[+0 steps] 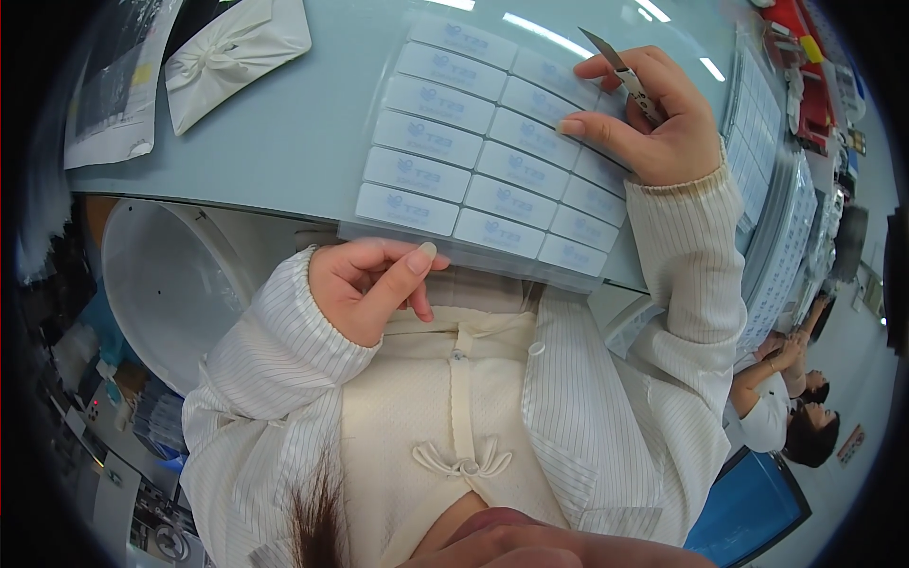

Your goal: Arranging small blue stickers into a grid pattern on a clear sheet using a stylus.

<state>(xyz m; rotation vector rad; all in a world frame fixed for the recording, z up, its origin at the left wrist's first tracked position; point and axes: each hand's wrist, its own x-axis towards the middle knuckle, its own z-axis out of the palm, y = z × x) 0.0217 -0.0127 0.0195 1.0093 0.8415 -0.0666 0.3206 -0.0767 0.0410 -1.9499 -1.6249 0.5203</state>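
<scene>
A clear plastic tray [355,230] lies on the table, filled with rows of white rectangular pieces [431,139] bearing pale blue print. My right hand [663,133] hovers over its far right part, a small craft knife [632,87] tucked in the curled fingers. The blade points up and left, away from the pieces; thumb and forefinger stretch out over them. At the tray's near edge is my left hand [374,284], thumb and forefinger pressed together. Whether anything is pinched there, or whether the fingers touch the tray, I cannot make out.
On the far left of the glossy table [275,175] lie a white knotted pouch [237,62] and a plastic packet [114,95]. A white round bin [166,284] stands below the left edge. Stacked trays [781,246] are at the right. Two other people [786,407] sit farther right.
</scene>
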